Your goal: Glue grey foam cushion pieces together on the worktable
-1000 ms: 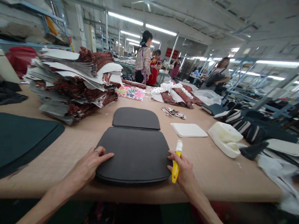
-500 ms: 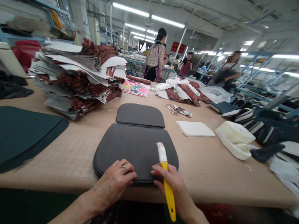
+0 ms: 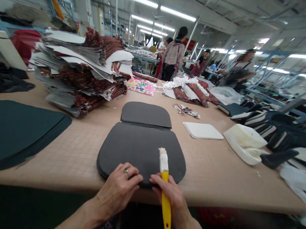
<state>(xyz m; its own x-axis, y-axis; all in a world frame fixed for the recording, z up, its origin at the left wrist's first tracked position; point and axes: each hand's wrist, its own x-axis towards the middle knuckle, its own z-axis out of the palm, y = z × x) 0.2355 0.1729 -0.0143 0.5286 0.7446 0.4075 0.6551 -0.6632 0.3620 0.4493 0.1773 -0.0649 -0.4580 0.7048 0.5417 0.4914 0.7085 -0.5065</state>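
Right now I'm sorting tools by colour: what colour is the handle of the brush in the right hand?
Yellow; the brush handle shows best in the head view.

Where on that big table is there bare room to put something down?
Bare tabletop lies between the black pad and the dark sheets at left. Another patch runs from the pad's right edge, in front of the white board, to the white tub. The back is crowded: the fabric stack and rolled fabric. The right edge is heaped with dark striped pieces.
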